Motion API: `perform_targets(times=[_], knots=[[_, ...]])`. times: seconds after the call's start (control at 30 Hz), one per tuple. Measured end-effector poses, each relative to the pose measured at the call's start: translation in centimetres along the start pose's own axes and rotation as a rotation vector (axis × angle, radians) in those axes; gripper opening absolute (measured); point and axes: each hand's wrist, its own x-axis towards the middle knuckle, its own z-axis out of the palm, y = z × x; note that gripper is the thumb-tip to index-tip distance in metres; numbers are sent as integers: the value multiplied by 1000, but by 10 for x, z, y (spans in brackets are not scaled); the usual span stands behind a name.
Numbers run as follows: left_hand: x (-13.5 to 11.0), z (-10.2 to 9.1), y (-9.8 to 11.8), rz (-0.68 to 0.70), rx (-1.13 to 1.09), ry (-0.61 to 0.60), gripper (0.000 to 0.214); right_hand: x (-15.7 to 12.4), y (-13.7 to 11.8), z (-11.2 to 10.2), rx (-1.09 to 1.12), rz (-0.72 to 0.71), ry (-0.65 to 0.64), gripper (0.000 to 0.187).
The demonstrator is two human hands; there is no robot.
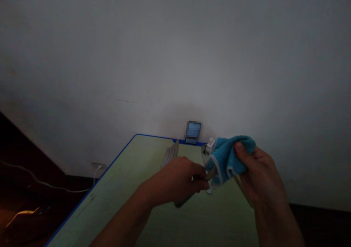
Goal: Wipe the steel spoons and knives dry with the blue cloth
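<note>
My right hand is closed on a blue cloth with a pale edge, the thumb pressed on top. My left hand is closed round a slim, greyish long object. One end of that object runs into the cloth, so its kind is hidden. A dark rounded end showing below my left hand lines up with it and looks like its handle. Both hands are close together above the pale green table.
At the table's back edge a small blurred screen leans against the wall. Grey flat strips lie left of it, a small white item right of it. A white cable runs to a plug at the left.
</note>
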Motion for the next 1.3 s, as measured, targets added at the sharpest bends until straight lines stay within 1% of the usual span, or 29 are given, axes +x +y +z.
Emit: perform_targets(times=[0.2,0.4,0.57,0.77,0.9,1.03,1.17,1.3], knots=[[-1,1,3,9,-59,24,20,1,-1,-1,8,-5,10,19],[2,3,5,-31,-159,9,18,3,-1,-4,-28,-25,42,20],[3,5,7,-56,-253,15,15,4,-1,-6,-76,-71,59,22],[2,4,7,-26,-323,4,19,4,-1,-5,-88,-106,59,25],[1,3,6,23,-340,-6,28,4,-1,-5,-58,-90,89,24],[2,3,4,60,-344,-7,28,4,-1,-4,-60,-92,78,25],[1,3,2,59,-330,-12,28,4,0,-4,-84,-123,52,25],[1,3,2,56,-324,-23,29,4,1,-5,-77,-120,47,24]])
